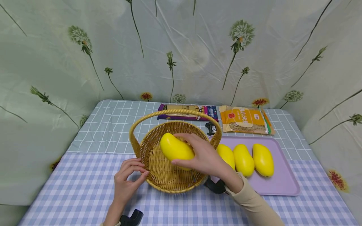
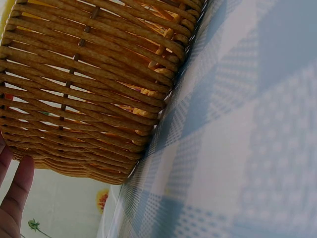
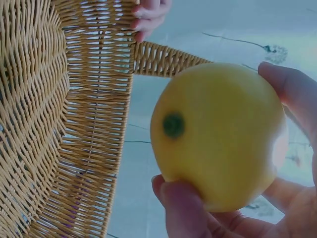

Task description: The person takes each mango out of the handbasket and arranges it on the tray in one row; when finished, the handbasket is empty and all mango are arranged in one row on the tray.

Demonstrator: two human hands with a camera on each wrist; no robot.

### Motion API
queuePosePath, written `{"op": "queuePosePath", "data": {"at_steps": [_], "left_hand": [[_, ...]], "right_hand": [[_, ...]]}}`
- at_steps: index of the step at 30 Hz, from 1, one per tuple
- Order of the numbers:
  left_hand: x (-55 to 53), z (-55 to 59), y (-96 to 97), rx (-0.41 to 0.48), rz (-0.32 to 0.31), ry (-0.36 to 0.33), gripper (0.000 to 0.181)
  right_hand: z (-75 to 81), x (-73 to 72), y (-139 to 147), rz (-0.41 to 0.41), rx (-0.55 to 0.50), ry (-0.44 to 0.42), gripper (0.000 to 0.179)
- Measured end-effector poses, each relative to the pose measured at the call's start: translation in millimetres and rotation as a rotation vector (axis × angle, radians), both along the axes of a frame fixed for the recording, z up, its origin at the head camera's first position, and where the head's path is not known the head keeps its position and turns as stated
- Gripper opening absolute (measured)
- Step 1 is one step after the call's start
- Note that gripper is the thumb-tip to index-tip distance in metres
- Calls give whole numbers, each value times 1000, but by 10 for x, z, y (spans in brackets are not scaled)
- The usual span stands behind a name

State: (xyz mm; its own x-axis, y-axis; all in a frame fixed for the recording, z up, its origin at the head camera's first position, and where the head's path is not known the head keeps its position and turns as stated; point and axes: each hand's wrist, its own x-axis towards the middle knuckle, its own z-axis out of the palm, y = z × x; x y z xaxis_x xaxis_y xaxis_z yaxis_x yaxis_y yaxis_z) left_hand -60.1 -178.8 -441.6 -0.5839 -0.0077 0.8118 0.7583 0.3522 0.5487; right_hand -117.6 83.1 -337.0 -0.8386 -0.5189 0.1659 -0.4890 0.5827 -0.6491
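A yellow mango point(image 1: 174, 147) is in my right hand point(image 1: 207, 157), gripped between the thumb and fingers over the wicker basket point(image 1: 164, 175). In the right wrist view, a dark green spot marks the end of the mango point(image 3: 218, 134), and the basket's woven wall point(image 3: 96, 109) is beside it. My left hand point(image 1: 127, 179) holds the basket's left rim between thumb and fingers. Seen from the left wrist, the basket's outer side point(image 2: 84, 94) stands on the checked cloth. The arched handle rises over the basket.
A lilac tray point(image 1: 285, 185) to the right bears three more mangoes point(image 1: 244, 160), one partly behind my right hand. At the back lie a purple noodle-like packet point(image 1: 183, 116), an orange grain bag point(image 1: 246, 120) and a small black item point(image 1: 210, 128). A floral curtain point(image 1: 198, 62) hangs behind.
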Motion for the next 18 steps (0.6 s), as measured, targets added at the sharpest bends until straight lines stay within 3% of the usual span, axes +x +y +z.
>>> {"op": "queuePosePath", "data": {"at_steps": [6,18], "left_hand": [[4,1,-1,3,1,3,16],[-3,7,4,-4,4,-5,16]], "right_hand": [[3,129,91,14,-79,44,75],[-120,313,296,-41,-202,10,73]]}}
